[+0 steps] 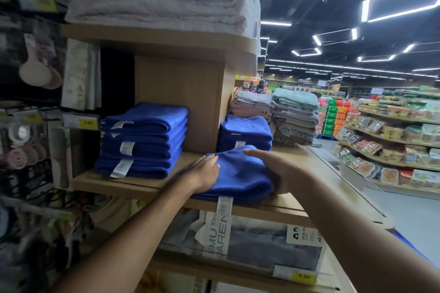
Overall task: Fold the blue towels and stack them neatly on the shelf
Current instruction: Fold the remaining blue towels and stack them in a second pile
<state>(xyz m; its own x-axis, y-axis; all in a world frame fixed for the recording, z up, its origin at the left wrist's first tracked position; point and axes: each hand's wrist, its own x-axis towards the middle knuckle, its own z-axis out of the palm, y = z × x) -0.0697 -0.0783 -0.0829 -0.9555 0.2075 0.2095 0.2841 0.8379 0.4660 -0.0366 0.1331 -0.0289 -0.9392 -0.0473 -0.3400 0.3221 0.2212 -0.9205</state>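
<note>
In a shop aisle, the pale wooden shelf is carrying a folded deep-blue terry towel at its front edge. The left hand is lying flat and open on its left half, and the right hand, fingers straight, is resting against its right side. Folding is looking done, so the next move is calling for lifting the soft, slightly puffed bundle squarely onto the short blue towel stack just behind, or the taller blue towel stack further left.

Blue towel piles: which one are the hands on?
The single folded towel at the shelf front: the left hand lies flat on it, the right hand at its right side. The tall left stack and shorter stack behind are untouched.
</note>
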